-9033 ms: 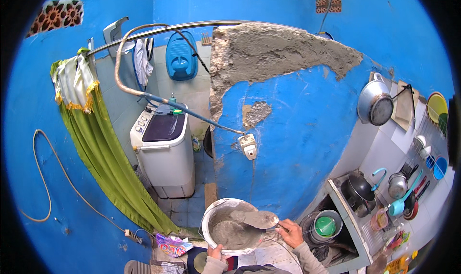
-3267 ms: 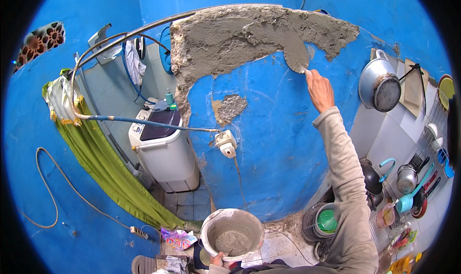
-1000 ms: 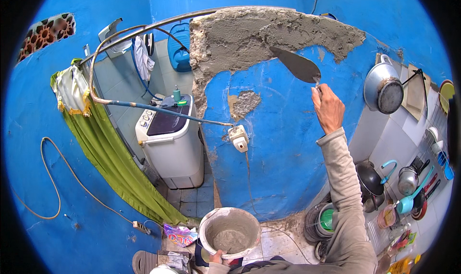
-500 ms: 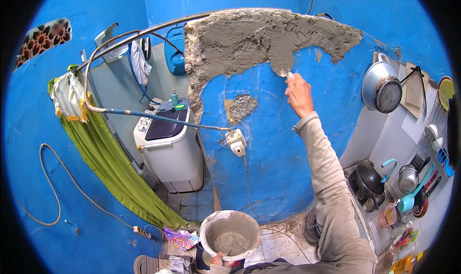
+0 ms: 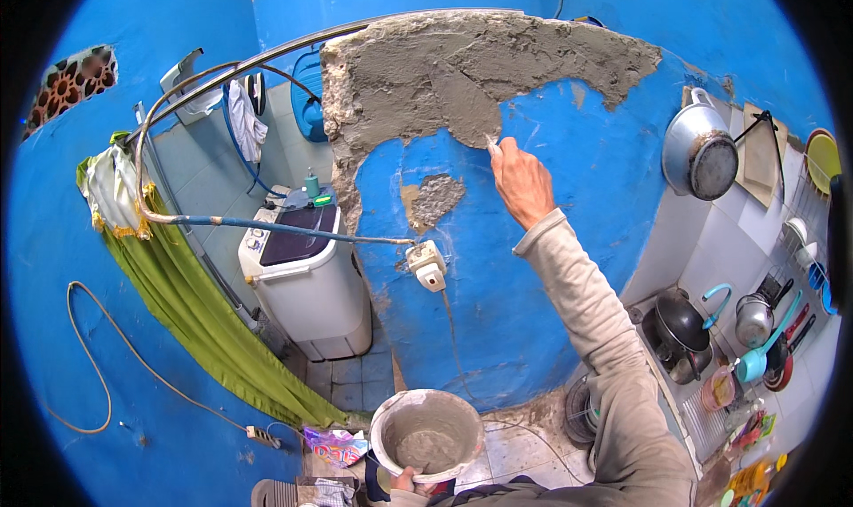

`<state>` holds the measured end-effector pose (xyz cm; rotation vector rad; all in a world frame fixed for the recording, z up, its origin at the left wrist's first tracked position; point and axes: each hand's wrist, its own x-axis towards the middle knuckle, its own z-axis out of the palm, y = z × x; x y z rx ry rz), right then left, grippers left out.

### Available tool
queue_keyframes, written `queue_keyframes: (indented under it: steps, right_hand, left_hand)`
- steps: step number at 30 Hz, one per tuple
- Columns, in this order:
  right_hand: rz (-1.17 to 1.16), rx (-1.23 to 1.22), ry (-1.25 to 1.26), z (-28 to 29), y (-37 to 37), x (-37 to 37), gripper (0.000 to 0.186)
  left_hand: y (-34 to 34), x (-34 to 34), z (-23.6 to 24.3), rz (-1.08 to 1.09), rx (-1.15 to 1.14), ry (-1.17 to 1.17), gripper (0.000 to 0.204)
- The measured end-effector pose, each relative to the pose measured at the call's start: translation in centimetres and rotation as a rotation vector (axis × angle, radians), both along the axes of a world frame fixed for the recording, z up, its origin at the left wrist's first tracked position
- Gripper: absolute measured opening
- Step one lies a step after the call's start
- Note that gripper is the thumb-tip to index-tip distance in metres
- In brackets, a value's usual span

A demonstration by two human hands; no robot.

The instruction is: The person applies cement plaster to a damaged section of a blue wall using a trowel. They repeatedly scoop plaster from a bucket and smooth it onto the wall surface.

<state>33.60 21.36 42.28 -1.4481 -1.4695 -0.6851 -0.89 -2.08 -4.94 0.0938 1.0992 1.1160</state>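
I have the right hand gripping the trowel, blade against grey mud on the far wall; the left hand holds the bucket (more mud inside) at its near edge.

From the wearer's head, one fisheye view looks forward and down at the near blue wall, with the left hand low in frame and the right hand above centre.

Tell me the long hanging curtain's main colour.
The curtain is mostly yellowish green, best seen in the head view.
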Motion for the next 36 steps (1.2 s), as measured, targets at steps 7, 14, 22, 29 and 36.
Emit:
queue_keyframes:
  steps: [7,14,22,29,36]
  right_hand:
    - [-0.063,0.019,0.040,0.6,-0.4,2.2,0.027]
    - [-0.179,0.025,0.091,-0.9,-1.7,4.0,0.028]
    - [-0.301,0.097,0.002,0.4,-4.1,4.4,0.026]
    - [-0.307,0.070,-0.029,1.2,-5.2,4.6,0.027]
    - [-0.274,0.052,0.006,1.5,-5.7,4.8,0.028]
  left_hand:
    - [0.0,0.7,0.8,-0.012,-0.011,-0.030,0.043]
    - [-0.1,1.3,2.6,0.022,-0.061,-0.027,0.047]
    - [0.0,1.0,3.2,0.004,-0.027,-0.004,0.046]
    - [-0.3,0.6,2.8,0.006,0.055,-0.044,0.048]
    - [-0.1,1.0,2.6,0.029,-0.046,0.027,0.047]
